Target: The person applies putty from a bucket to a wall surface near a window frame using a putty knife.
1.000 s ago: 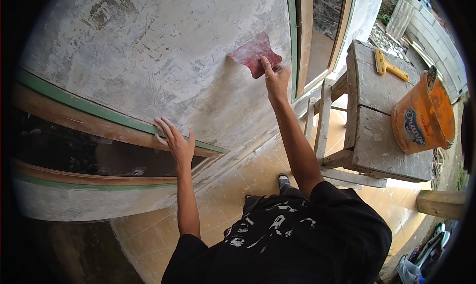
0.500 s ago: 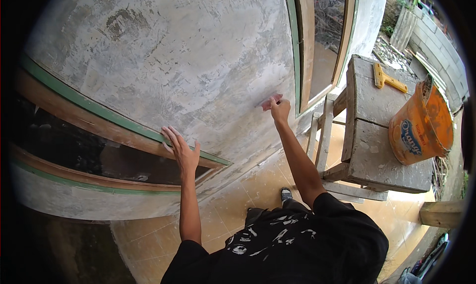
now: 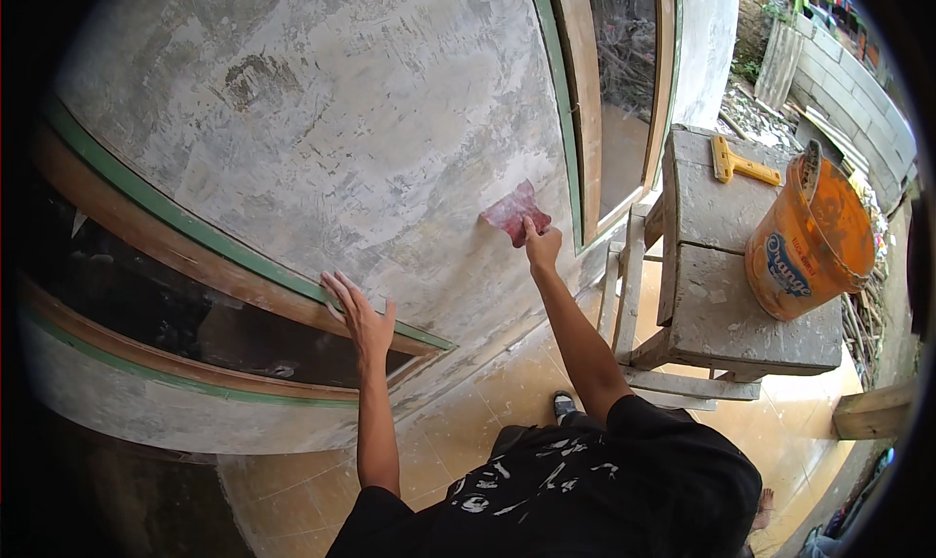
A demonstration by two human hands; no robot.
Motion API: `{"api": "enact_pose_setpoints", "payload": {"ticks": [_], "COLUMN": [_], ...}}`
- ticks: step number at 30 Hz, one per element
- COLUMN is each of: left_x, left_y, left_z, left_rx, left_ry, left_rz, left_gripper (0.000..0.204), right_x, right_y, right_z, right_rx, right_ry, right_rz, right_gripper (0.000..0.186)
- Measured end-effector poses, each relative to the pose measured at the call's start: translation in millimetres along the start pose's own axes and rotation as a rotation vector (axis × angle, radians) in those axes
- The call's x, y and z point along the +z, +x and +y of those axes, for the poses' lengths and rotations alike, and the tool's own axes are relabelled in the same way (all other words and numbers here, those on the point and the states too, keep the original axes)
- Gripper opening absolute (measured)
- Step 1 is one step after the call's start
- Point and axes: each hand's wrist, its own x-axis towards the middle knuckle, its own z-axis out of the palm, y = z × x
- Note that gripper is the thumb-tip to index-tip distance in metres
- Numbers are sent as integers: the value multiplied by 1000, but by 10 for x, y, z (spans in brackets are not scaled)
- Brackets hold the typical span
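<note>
In my right hand (image 3: 544, 245) is a reddish, dusty sheet of sandpaper (image 3: 517, 211), pinched at its lower right edge between thumb and fingers. Its broad face shows, and its outline is uneven. It is at the grey-white patchy wall (image 3: 390, 119), left of the upright window frame; I cannot tell whether it touches the wall. My left hand (image 3: 364, 320) has its fingers stretched out and whitish with dust, and holds nothing. Its fingertips rest at the green edge (image 3: 244, 242) of the wooden window frame on the left.
To the right stands a worn wooden bench (image 3: 726, 285). On it are an orange bucket (image 3: 804, 251) with a smeared inside and a yellow-handled scraper (image 3: 743, 161). Dusty yellow floor tiles (image 3: 429, 461) lie below. A block wall (image 3: 848, 90) and rubble are farther off.
The sandpaper has turned from a narrow, crumpled look to show its broad face, and my right hand is slightly lower. My left hand stays at the frame. The view has shifted a little.
</note>
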Motion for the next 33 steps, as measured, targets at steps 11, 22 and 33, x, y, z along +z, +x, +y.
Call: {"api": "enact_pose_setpoints", "payload": {"ticks": [11, 22, 33], "left_x": [55, -25, -63], "left_y": [81, 22, 45], "left_z": [58, -35, -34], "left_rx": [-6, -5, -4], "left_ry": [-14, 53, 78], "left_rz": [43, -21, 5], "left_gripper": [107, 102, 103], "right_x": [-37, 331, 27], "right_y": [1007, 1165, 1115], "right_z": [-1237, -1702, -1005], "right_rx": [-207, -263, -179], "right_ry": [591, 364, -35], "right_rz": [-91, 175, 309], "right_gripper": [31, 34, 40]}}
